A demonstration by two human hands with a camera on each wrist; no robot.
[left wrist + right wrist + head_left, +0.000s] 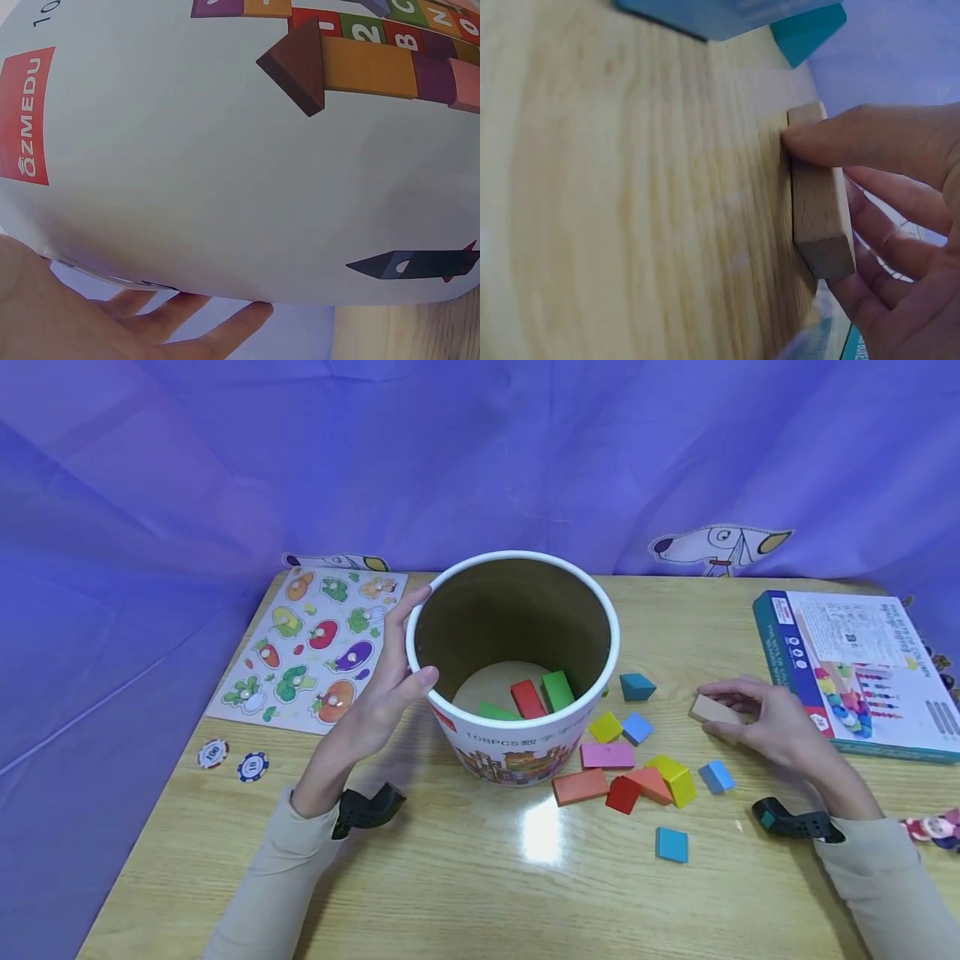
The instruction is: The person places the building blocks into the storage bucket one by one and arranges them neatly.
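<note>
On the table stands a white bucket [517,727] with a printed side. Inside it lie a red block [528,699] and green blocks [557,691]. My left hand [381,689] rests against the bucket's left side, thumb at the rim and fingers fairly straight along the outer wall. To the right, my right hand [765,718] pinches a plain wooden block [817,202] between thumb and fingers, at the tabletop. Loose coloured blocks lie between bucket and right hand, among them a pink block [607,756], an orange block [581,787] and a blue triangular block [717,777].
A vegetable puzzle board [300,647] lies at the back left, with two poker chips [253,767] in front of it. At the right is a flat toy box [870,672]. A teal block [672,844] lies nearer the front. Purple cloth [480,460] hangs behind the table.
</note>
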